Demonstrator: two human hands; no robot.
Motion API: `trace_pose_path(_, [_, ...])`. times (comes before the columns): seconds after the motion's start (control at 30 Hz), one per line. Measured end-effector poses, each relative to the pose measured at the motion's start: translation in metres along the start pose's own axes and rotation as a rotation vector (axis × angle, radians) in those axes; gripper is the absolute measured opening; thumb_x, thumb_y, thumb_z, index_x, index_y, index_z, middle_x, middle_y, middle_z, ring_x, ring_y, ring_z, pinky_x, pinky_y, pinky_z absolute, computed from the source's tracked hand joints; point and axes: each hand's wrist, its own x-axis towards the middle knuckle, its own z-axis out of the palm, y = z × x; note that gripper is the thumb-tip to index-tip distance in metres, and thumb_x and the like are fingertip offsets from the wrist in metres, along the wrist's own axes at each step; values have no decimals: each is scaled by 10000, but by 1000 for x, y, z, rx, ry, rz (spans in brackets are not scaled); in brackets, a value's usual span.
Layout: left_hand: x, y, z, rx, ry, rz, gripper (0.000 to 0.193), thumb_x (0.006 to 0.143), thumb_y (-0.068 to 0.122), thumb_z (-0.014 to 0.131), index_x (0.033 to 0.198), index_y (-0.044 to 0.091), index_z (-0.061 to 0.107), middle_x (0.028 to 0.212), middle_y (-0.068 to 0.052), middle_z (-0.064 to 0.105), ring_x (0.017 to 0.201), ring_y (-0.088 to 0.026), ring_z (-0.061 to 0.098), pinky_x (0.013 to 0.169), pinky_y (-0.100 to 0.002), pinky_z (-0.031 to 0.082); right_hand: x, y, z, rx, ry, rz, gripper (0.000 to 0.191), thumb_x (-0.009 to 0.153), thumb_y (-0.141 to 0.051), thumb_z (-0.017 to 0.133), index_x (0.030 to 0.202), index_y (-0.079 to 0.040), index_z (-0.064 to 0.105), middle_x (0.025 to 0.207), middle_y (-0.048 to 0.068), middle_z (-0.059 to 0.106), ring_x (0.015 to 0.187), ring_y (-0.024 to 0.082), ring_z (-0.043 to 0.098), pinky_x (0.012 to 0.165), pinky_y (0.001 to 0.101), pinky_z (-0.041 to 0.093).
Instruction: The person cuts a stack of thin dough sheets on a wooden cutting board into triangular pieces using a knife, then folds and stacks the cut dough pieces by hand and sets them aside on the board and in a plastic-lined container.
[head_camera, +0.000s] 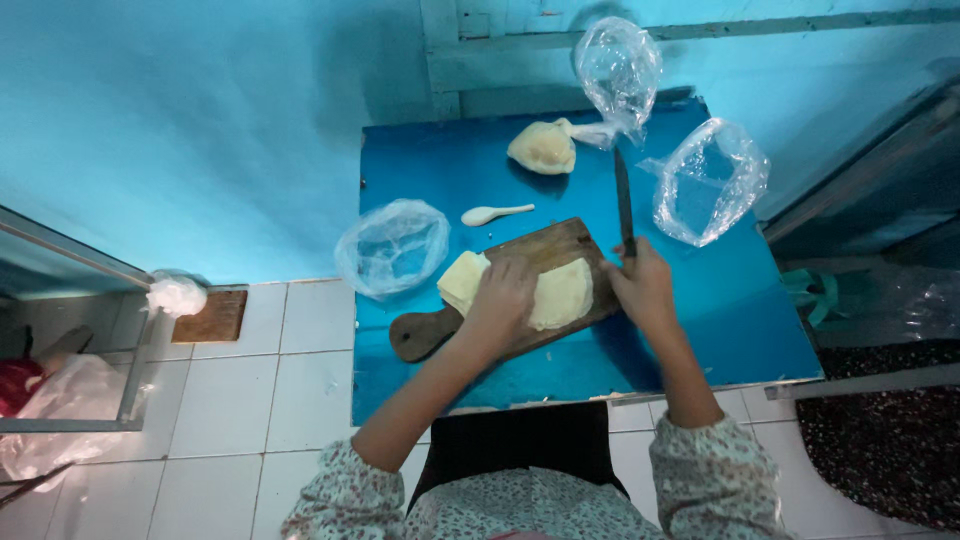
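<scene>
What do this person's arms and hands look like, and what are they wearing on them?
Both hands, left hand and right hand, are bare: no gloves, and no rings or watch that I can make out. The forearms are uncovered. Loose pale sleeves with a small floral print are pushed up to about the elbows.
</scene>
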Motion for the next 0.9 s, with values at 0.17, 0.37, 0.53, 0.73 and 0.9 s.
trace_pose_path(0.17, [-26, 32, -21, -59, -59, 15, 593, 846, 344, 735, 1303, 4, 572, 1445, -305, 463, 1361, -486, 413, 1092, -643, 320, -32, 4, -17, -27, -131, 84, 369, 843, -216, 830, 1008, 3, 584, 908, 225, 687, 865, 439, 682, 693, 490, 520])
trace_pose_path(0.37, [-34, 30, -28, -60, -121, 78, 636, 879, 360, 733, 1375, 22, 524, 1507, -311, 425, 1391, -496, 402, 1143, -642, 310, -66, -5, -24, -54, -80, 96, 383, 824, -206, 844, 996, 6, 575, 949, 239, 693, 909, 451, 676, 704, 490, 525])
trace_pose_path(0.53, [-40, 20, -32, -180, -168, 151, 646, 844, 355, 746, 1360, 30, 533, 1495, -295, 440, 1413, -500, 409, 1178, -638, 290, -91, -18, -32, -24, -26, 145, 408, 796, -220, 851, 981, 9, 568, 949, 224, 705, 883, 416, 704, 700, 462, 542])
trace_pose_path(0.73, [-51, 20, -40, -21, -105, 302, 809, 861, 457, 794, 1483, 40, 488, 1616, -248, 411, 1500, -433, 397, 1210, -615, 315, -118, -38, -44, -61, 39, 165, 322, 891, -197, 787, 967, 13, 554, 907, 218, 688, 833, 377, 697, 680, 438, 528])
trace_pose_path(0.9, [-74, 9, -71, 18, -57, 150, 951, 701, 547, 842, 1493, 155, 492, 1598, -187, 351, 1499, -433, 282, 1140, -705, 231, -145, -70, -73, -48, -280, 572, 283, 1001, -264, 674, 982, 7, 597, 647, 231, 660, 551, 340, 655, 560, 457, 472])
